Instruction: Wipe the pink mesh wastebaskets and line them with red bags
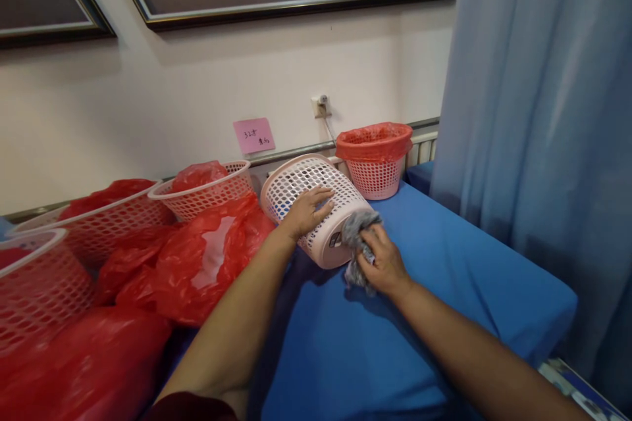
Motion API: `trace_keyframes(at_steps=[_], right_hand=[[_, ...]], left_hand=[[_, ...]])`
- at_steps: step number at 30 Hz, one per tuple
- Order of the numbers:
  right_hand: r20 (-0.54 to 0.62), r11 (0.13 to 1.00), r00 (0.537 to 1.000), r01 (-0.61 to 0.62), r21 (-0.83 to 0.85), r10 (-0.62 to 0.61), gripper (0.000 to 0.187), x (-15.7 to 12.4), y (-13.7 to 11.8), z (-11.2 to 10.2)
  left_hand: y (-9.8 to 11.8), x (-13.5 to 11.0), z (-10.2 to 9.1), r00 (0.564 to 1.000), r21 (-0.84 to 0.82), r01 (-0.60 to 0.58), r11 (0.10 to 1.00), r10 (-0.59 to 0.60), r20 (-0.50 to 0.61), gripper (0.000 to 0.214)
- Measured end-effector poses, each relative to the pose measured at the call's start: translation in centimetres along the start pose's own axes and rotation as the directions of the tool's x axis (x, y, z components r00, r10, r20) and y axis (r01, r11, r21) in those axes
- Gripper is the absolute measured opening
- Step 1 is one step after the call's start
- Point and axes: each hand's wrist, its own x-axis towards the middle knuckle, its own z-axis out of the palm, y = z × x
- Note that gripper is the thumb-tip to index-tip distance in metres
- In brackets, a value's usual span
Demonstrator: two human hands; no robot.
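A pink perforated basket (pixel 296 187) lies tipped on its side on the blue-covered bed (pixel 444 276). My left hand (pixel 309 210) rests flat on its side wall, fingers stretched out, steadying it. My right hand (pixel 382 260) is closed around a grey cloth (pixel 356 230) and presses it against the basket's bottom end.
A pink basket lined with a red bag (pixel 375 158) stands upright behind, by the wall. Several more pink baskets (pixel 202 194) and loose red plastic bags (pixel 207 256) crowd the left side. A blue curtain (pixel 538 112) hangs on the right. A pink note (pixel 253 135) sticks to the wall.
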Motion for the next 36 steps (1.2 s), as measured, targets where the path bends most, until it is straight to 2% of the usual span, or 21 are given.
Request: trace_keyframes(at_steps=[1, 2, 3, 5, 6, 8, 10, 11, 12, 14, 15, 17, 20, 22, 25, 28, 31, 33, 35, 36], right_hand=[[-0.097, 1.000, 0.995, -0.013, -0.016, 0.012, 0.042, 0.2, -0.1, 0.1], [-0.139, 0.999, 0.990, -0.007, -0.045, 0.000, 0.043, 0.3, -0.5, 0.2], [-0.116, 0.996, 0.993, 0.024, -0.082, -0.034, 0.044, 0.4, -0.9, 0.4], [0.077, 0.979, 0.988, 0.144, -0.145, -0.134, 0.044, 0.2, -2.1, 0.8], [0.210, 0.964, 0.960, 0.217, -0.154, -0.183, 0.044, 0.0, -2.7, 1.1], [0.449, 0.940, 0.864, 0.315, -0.129, -0.228, 0.039, -0.7, -3.4, 1.7], [0.570, 0.947, 0.802, 0.297, -0.122, -0.178, 0.031, -1.4, -3.0, 2.1], [0.575, 0.960, 0.811, 0.237, -0.149, -0.111, 0.028, -1.5, -2.5, 2.1], [0.540, 0.971, 0.842, 0.140, -0.196, -0.013, 0.027, -1.5, -1.7, 2.0], [0.399, 0.953, 0.894, -0.089, -0.290, 0.205, 0.029, -1.1, 0.5, 1.4], [0.321, 0.928, 0.899, -0.192, -0.319, 0.297, 0.031, -0.6, 1.7, 0.9], [0.193, 0.868, 0.879, -0.354, -0.349, 0.436, 0.035, 0.4, 3.9, 0.0], [0.084, 0.809, 0.846, -0.468, -0.356, 0.526, 0.038, 1.6, 5.7, -0.5], [0.068, 0.801, 0.838, -0.490, -0.343, 0.541, 0.039, 1.7, 5.3, 0.2], [0.161, 0.863, 0.869, -0.410, -0.296, 0.468, 0.039, 0.7, 2.6, 1.9], [0.357, 0.966, 0.902, -0.194, -0.171, 0.244, 0.032, -0.9, -0.6, 3.1], [0.467, 0.999, 0.884, -0.022, -0.041, 0.039, 0.025, -1.7, -1.9, 3.1], [0.433, 0.998, 0.899, -0.044, -0.050, 0.061, 0.025, -1.2, -1.3, 2.6], [0.326, 0.977, 0.922, -0.183, -0.111, 0.209, 0.026, -0.3, 0.2, 1.7], [0.266, 0.955, 0.919, -0.264, -0.138, 0.292, 0.026, 0.1, 1.1, 1.2]], left_hand=[[0.0, 0.1, 0.1, 1.000, 0.001, -0.001, 1.000, 0.001, 0.006, 0.046], [0.0, 0.3, 0.1, 1.000, 0.002, -0.003, 1.000, 0.003, 0.011, 0.046], [0.0, 0.4, 0.2, 1.000, 0.002, -0.003, 1.000, 0.003, 0.017, 0.046], [0.0, 0.7, 0.2, 1.000, 0.003, 0.000, 1.000, 0.000, 0.027, 0.046], [0.1, 0.7, 0.2, 0.999, 0.004, 0.002, 1.000, -0.003, 0.032, 0.046], [0.2, 0.8, 0.2, 0.999, 0.002, 0.004, 1.000, -0.004, 0.039, 0.048], [0.3, 0.7, 0.1, 0.999, -0.002, 0.000, 1.000, 0.000, 0.045, 0.050], [0.3, 0.6, 0.1, 0.999, -0.005, -0.002, 1.000, 0.002, 0.046, 0.051], [0.3, 0.6, 0.0, 0.999, -0.007, -0.004, 1.000, 0.004, 0.045, 0.052], [0.3, 0.4, 0.0, 0.999, -0.011, -0.004, 1.000, 0.005, 0.040, 0.052], [0.2, 0.3, 0.0, 0.999, -0.012, -0.003, 1.000, 0.003, 0.037, 0.052], [0.1, 0.2, 0.1, 0.999, -0.012, 0.004, 1.000, -0.003, 0.032, 0.050], [0.0, 0.3, 0.2, 1.000, -0.011, 0.014, 1.000, -0.014, 0.026, 0.050], [0.1, 0.3, 0.3, 1.000, -0.013, 0.019, 1.000, -0.019, 0.024, 0.051], [0.2, 0.3, 0.2, 0.999, -0.007, 0.025, 1.000, -0.024, 0.022, 0.053], [0.2, 0.2, 0.1, 0.999, 0.012, 0.027, 1.000, -0.027, 0.023, 0.053], [0.2, 0.0, 0.1, 0.999, 0.034, 0.026, 0.999, -0.027, 0.018, 0.051], [0.3, 0.0, 0.1, 1.000, 0.046, 0.029, 0.999, -0.029, 0.003, 0.048], [0.8, -0.1, 0.0, 0.999, 0.057, 0.038, 0.998, -0.037, -0.028, 0.044], [1.2, -0.3, -0.2, 0.998, 0.063, 0.047, 0.997, -0.044, -0.050, 0.040]])
